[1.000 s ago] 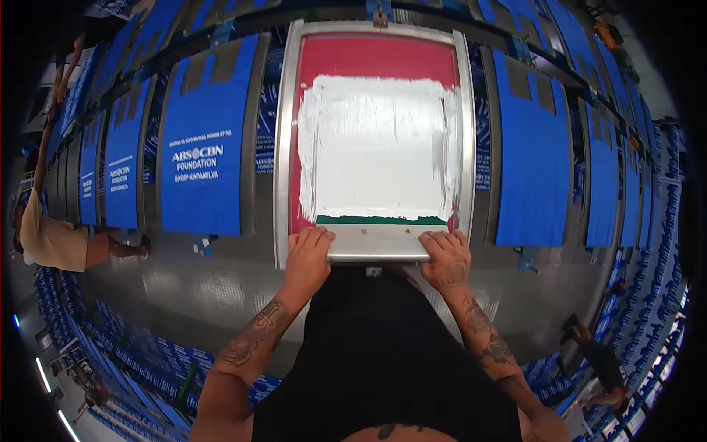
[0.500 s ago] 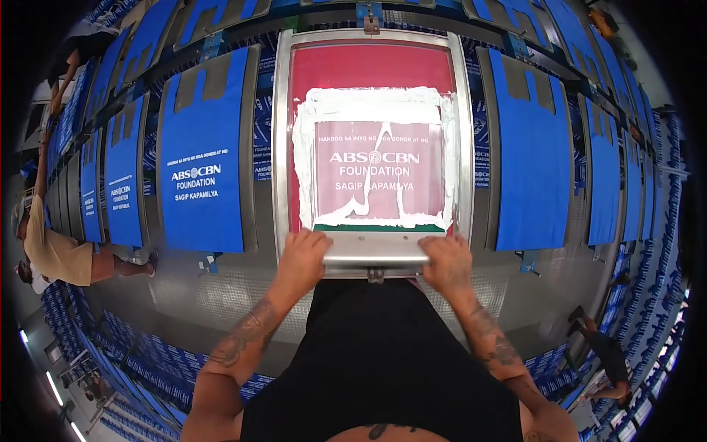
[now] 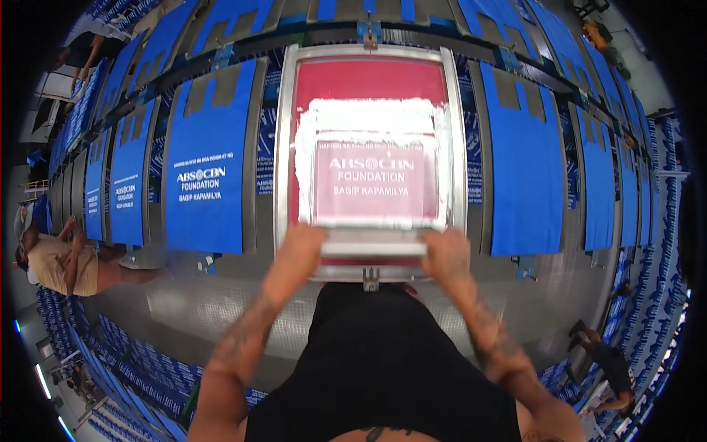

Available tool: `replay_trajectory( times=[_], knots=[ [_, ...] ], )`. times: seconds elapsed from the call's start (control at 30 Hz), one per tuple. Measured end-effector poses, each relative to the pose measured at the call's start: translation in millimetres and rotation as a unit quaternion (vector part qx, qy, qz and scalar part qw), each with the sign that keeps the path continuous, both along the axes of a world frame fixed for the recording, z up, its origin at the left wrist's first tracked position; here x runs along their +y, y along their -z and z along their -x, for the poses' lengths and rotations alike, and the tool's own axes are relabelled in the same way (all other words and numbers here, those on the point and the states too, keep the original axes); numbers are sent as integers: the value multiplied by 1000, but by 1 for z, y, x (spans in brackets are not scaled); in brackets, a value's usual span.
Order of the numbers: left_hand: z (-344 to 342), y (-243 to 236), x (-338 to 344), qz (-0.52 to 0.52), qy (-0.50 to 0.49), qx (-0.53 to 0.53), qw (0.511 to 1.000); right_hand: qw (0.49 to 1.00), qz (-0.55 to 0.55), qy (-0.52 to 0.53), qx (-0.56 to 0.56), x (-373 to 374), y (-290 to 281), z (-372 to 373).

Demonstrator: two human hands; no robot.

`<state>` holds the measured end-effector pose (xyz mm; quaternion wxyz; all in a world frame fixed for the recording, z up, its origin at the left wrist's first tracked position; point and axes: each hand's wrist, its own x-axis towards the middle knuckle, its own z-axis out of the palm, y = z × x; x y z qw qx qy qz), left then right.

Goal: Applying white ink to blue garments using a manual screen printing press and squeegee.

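Observation:
A metal-framed printing screen [image 3: 454, 147] with red mesh [image 3: 368, 77] lies in front of me. Thick white ink [image 3: 368, 116] is banked in a broad band across its far part and down both sides of a pale stencil window with lettering [image 3: 372, 208]. Across the near part of the mesh rests a wide squeegee [image 3: 373, 243] with a pale metallic bar. My left hand [image 3: 300, 247] is closed round its left end, and my right hand [image 3: 446, 253] round its right end. Both hands are slightly blurred, and the blade's lower edge is hidden.
Blue bag-shaped fabric pieces lie on boards on both sides, a printed one [image 3: 202, 214] at left and a plain one [image 3: 519, 162] at right. A metal hinge clamp [image 3: 370, 280] is at the screen's near edge. One person [image 3: 66, 258] is at left, another [image 3: 610, 365] at lower right.
The loose ink streaks over the stencil window are gone, and the far ink band looks deeper. The squeegee sits slightly farther from the frame's near edge, with red mesh showing behind it.

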<state>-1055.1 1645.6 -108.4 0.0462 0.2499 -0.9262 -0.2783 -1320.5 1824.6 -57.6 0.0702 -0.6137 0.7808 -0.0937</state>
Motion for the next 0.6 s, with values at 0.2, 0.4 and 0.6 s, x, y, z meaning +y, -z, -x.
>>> replay_trajectory(
  times=[0.2,0.4,0.6],
  knots=[
    [53,21,-67,23,-58,1,998,999,-24,37,9,-79,9,40],
    [146,-7,-229,59,-14,-41,997,995,-85,24,46,-228,-14,121],
    [175,-61,-279,-9,96,-159,983,979,-155,-60,-122,-267,-52,173]
  ],
)
